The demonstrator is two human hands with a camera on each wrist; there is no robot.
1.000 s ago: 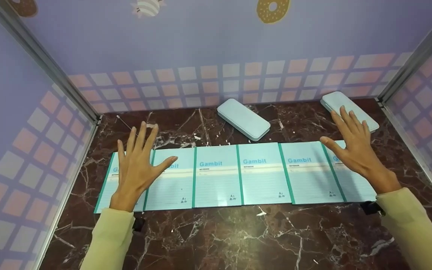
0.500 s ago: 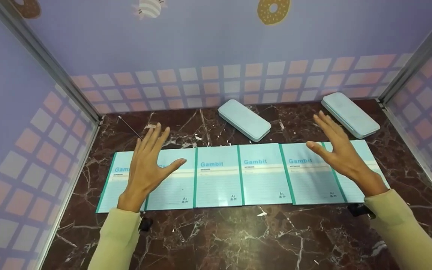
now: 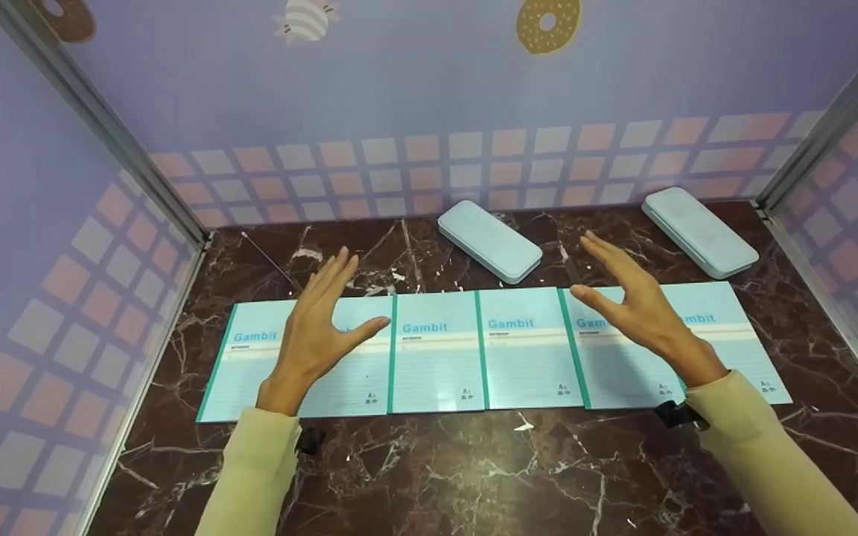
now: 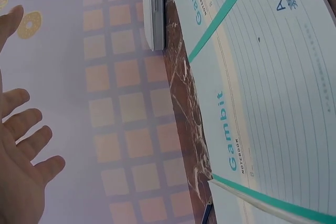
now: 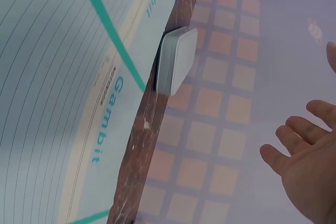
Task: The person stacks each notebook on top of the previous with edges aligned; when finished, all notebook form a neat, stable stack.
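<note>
Several light-blue Gambit notebooks [image 3: 436, 372] with green spines lie side by side in one row across the marble table. Over the left part of that row my left hand [image 3: 313, 339] is held up, fingers straight and thumb spread, gripping nothing. My right hand [image 3: 641, 309] is raised likewise over the right part, its thumb apart from the fingers. In the left wrist view, the left hand [image 4: 23, 156] appears against the wall, with notebooks [image 4: 273, 87] beside it. The right wrist view shows the right hand [image 5: 310, 156] bare, off to the side of a notebook [image 5: 47, 77].
Behind the row lies a pale-blue pencil case [image 3: 490, 242], and another pencil case [image 3: 701, 232] sits at the back right. A thin pencil-like stick [image 3: 269, 257] lies at the back left. White scraps [image 3: 523, 426] dot the table. Patterned walls [image 3: 429, 89] enclose three sides.
Both hands have moved inward over the notebooks, the left one rightward and the right one leftward. The rightmost notebook is now more fully in sight. The notebooks have not moved.
</note>
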